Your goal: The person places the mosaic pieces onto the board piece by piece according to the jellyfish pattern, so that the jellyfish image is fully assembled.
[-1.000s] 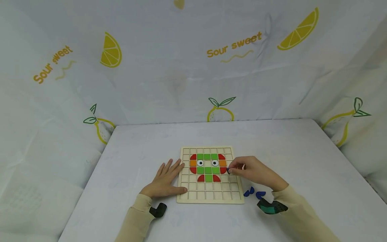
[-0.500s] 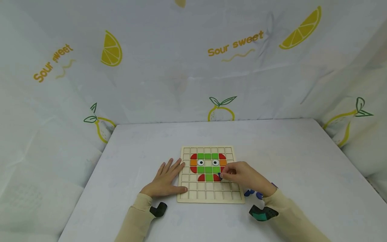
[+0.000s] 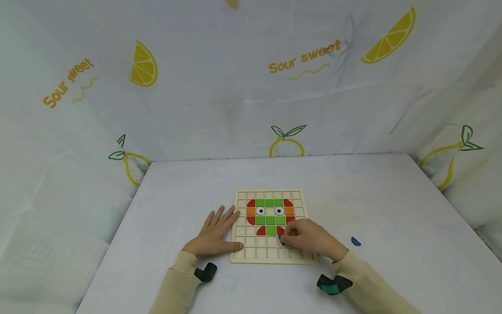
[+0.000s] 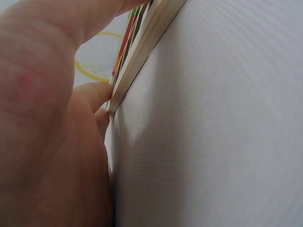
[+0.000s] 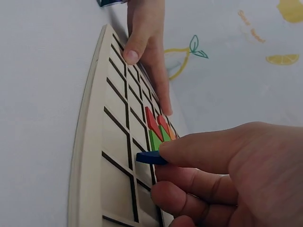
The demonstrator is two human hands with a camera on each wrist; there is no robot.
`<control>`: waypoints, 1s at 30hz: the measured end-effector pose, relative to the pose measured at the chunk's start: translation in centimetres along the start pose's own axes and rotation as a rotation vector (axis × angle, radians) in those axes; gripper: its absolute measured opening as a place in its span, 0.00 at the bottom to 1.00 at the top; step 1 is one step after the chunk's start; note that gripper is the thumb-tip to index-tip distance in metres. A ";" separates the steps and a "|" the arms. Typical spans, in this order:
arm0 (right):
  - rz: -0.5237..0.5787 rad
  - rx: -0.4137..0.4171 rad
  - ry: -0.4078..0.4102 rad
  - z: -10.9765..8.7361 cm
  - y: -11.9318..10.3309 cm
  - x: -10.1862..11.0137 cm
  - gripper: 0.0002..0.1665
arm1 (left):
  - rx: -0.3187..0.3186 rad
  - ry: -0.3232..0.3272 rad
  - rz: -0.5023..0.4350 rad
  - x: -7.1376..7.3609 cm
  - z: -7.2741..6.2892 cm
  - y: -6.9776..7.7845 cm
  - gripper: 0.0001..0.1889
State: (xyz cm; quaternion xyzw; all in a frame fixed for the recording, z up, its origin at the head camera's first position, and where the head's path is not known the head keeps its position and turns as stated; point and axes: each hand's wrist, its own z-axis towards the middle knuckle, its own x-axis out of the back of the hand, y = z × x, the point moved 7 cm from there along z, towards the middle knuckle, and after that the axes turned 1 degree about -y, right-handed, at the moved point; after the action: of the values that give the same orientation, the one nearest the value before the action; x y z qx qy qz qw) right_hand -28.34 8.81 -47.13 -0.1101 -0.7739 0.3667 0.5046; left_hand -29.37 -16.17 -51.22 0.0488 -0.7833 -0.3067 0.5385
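Observation:
A pale wooden grid board (image 3: 251,254) lies on the white table, bearing green tiles (image 3: 270,220), rounded red tiles (image 3: 261,231), orange tiles (image 3: 251,211) and two eye discs (image 3: 260,211). My left hand (image 3: 213,235) rests with spread fingers at the board's left edge, its thumb and fingertips touching the rim. Between thumb and fingers, my right hand (image 3: 313,237) pinches a small blue piece (image 5: 150,157). It holds this piece over the grid, just below the lower right red tile. In the right wrist view the piece is tilted, and I cannot tell whether it touches the board.
One blue rounded piece (image 3: 356,241) lies on the table to the right of my right wrist. A sliver of blue (image 3: 318,254) shows at the board's right edge beside that wrist. White cloth (image 3: 219,87) with lemon prints hangs behind and around the table.
My right hand has moved left and nearer to me across the board, carrying the blue piece. Its wrist now covers most of the loose blue pieces. My left hand stays put.

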 end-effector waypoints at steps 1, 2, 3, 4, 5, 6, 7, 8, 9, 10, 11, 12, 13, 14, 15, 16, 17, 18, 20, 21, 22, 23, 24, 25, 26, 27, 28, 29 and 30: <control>-0.008 -0.009 0.002 0.0 0.0 -0.1 0.11 | 0.000 -0.001 -0.001 0.0 0.0 0.0 0.52; -0.015 -0.014 0.004 0.0 -0.1 -0.1 0.11 | 0.000 0.000 -0.003 0.0 0.0 0.0 0.52; -0.022 -0.018 0.007 -0.1 -0.1 -0.2 0.12 | -0.001 -0.001 -0.001 0.0 0.0 0.1 0.52; -0.027 -0.023 0.010 -0.1 -0.1 -0.2 0.12 | -0.003 0.001 -0.001 0.1 0.0 0.1 0.52; -0.029 -0.027 0.012 -0.1 -0.2 -0.2 0.12 | -0.004 0.001 -0.001 0.1 -0.1 0.1 0.52; -0.031 -0.031 0.014 0.0 -0.2 -0.2 0.12 | -0.007 0.003 -0.005 0.1 -0.1 0.2 0.52; -0.031 -0.036 0.016 0.0 -0.2 -0.2 0.13 | -0.010 0.004 -0.008 0.2 -0.1 0.2 0.52; -0.031 -0.039 0.016 0.0 -0.3 -0.3 0.13 | -0.016 0.009 -0.012 0.2 -0.2 0.3 0.52; -0.032 -0.043 0.016 0.0 -0.3 -0.3 0.13 | -0.019 0.010 -0.013 0.3 -0.2 0.3 0.52; -0.033 -0.048 0.015 0.0 -0.3 -0.3 0.13 | -0.025 0.016 -0.019 0.3 -0.3 0.4 0.52; -0.032 -0.051 0.014 0.1 -0.3 -0.3 0.13 | -0.029 0.017 -0.018 0.3 -0.3 0.4 0.52; -0.032 -0.055 0.013 0.1 -0.3 -0.3 0.14 | -0.038 0.023 -0.025 0.3 -0.3 0.4 0.52; -0.032 -0.059 0.013 0.1 -0.3 -0.2 0.14 | -0.044 0.029 -0.027 0.3 -0.3 0.4 0.52; -0.034 -0.062 0.014 0.1 -0.3 -0.2 0.14 | -0.049 0.033 -0.027 0.2 -0.3 0.3 0.52; -0.034 -0.066 0.016 0.1 -0.3 -0.2 0.15 | -0.055 0.037 -0.032 0.2 -0.3 0.3 0.52; -0.036 -0.070 0.018 0.1 -0.3 -0.3 0.15 | -0.062 0.043 -0.038 0.3 -0.4 0.3 0.52; -0.038 -0.076 0.020 0.1 -0.3 -0.3 0.15 | -0.066 0.044 -0.035 0.2 -0.3 0.3 0.52; -0.042 -0.078 0.024 0.1 -0.3 -0.3 0.15 | -0.069 0.047 -0.037 0.2 -0.3 0.3 0.52; -0.048 -0.085 0.033 0.2 -0.3 -0.3 0.15 | -0.071 0.050 -0.040 0.2 -0.3 0.2 0.52; -0.050 -0.087 0.037 0.2 -0.3 -0.3 0.14 | -0.068 0.049 -0.037 0.2 -0.3 0.1 0.52; -0.052 -0.088 0.040 0.2 -0.3 -0.4 0.14 | -0.062 0.046 -0.028 0.1 -0.2 0.1 0.52; -0.054 -0.087 0.044 0.2 -0.3 -0.4 0.14 | -0.057 0.041 -0.021 0.0 -0.2 0.0 0.52; -0.054 -0.085 0.046 0.2 -0.3 -0.4 0.13 | -0.050 0.038 -0.018 0.0 -0.2 0.0 0.53; -0.050 -0.086 0.047 0.2 -0.2 -0.4 0.13 | -0.048 0.038 -0.021 0.0 -0.2 0.0 0.52; -0.040 -0.087 0.046 0.2 -0.2 -0.3 0.13 | -0.046 0.036 -0.019 0.0 -0.2 0.0 0.52; -0.029 -0.082 0.047 0.2 -0.1 -0.2 0.12 | -0.043 0.032 -0.018 0.0 -0.2 0.0 0.52; -0.019 -0.075 0.049 0.2 0.0 0.0 0.12 | -0.044 0.031 -0.022 0.1 -0.2 0.1 0.52; -0.008 -0.065 0.055 0.1 0.1 0.2 0.12 | -0.046 0.028 -0.024 0.1 -0.2 0.2 0.52; 0.007 -0.054 0.061 0.1 0.2 0.5 0.12 | -0.049 0.030 -0.027 0.2 -0.3 0.2 0.52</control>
State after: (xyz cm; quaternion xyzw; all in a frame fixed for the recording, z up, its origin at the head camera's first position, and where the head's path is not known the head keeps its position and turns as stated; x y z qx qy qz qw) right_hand -28.72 9.16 -46.95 -0.1376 -0.7673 0.3441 0.5233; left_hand -29.14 -16.17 -50.88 0.0510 -0.7667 -0.3322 0.5469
